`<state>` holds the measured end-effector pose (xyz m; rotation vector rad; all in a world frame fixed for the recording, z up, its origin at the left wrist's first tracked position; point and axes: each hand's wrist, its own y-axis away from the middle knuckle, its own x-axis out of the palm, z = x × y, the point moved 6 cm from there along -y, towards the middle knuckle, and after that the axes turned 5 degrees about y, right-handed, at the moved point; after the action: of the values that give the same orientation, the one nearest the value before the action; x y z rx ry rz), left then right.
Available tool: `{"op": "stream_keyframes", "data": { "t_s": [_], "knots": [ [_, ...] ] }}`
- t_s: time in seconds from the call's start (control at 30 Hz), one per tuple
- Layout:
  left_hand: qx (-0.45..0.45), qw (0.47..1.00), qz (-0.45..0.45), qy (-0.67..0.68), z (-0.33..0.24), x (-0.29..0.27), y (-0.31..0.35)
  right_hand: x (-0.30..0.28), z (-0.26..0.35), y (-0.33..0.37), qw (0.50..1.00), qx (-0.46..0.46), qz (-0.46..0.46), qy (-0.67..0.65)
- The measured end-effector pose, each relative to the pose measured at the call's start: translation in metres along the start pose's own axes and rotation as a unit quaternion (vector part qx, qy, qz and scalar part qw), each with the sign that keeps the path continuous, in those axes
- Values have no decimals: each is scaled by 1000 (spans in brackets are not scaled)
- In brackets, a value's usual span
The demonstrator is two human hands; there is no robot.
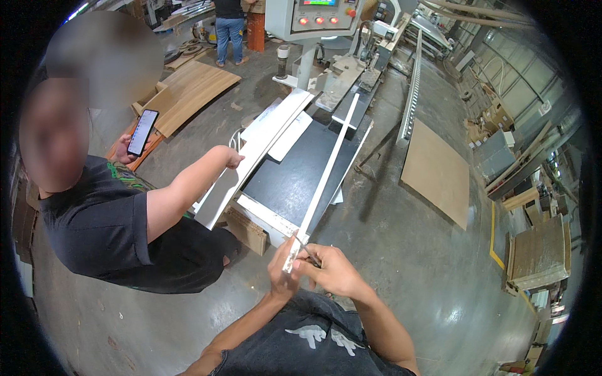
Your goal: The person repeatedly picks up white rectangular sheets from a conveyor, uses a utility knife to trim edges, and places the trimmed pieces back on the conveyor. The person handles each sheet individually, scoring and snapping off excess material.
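Note:
A long, narrow white strip (329, 166) runs from my hands across a dark-topped table (282, 178) to the machine at the far end. My left hand (282, 272) is closed around its near end, just off the table's front edge. Beside it my right hand (333, 269) is closed on a thin dark tool (311, 257) held against the strip's edge; its exact kind is hidden by the fingers. Along the table's left side lie a wider white panel (260, 150) and a white sheet.
At my left a person (94, 213) holds a phone (143, 133) and reaches a hand (233, 158) over the white panel. A control box (316, 22) stands beyond the table. A brown board (436, 172) lies to the right, wooden boards (200, 94) far left. Another person stands farther back.

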<state>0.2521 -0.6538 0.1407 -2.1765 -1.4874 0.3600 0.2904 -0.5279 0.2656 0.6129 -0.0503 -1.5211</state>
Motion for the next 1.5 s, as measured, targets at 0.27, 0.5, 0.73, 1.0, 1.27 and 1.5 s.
{"op": "stream_keyframes", "data": {
  "t_s": [0.27, 0.5, 0.73, 1.0, 1.27, 1.5],
  "knots": [
    [-75, 973, -203, -75, -101, -41, -68, -53, 65, 54, 947, -207, -238, 54],
    [-64, 973, -74, -207, -177, -10, -76, -92, 90, 90, 868, -399, -266, 128],
    [-124, 950, 10, -287, -189, 55, -55, -102, 53, 95, 839, -451, -264, 153],
    [-113, 938, 14, -327, -204, 114, -36, -118, 1, 128, 774, -496, -360, 156],
    [-96, 931, 3, -352, -206, 134, -17, -122, -16, 141, 754, -497, -396, 164],
    [-122, 927, -13, -356, -188, 134, -7, -122, -56, 115, 814, -342, -460, 89]
  ]
}}
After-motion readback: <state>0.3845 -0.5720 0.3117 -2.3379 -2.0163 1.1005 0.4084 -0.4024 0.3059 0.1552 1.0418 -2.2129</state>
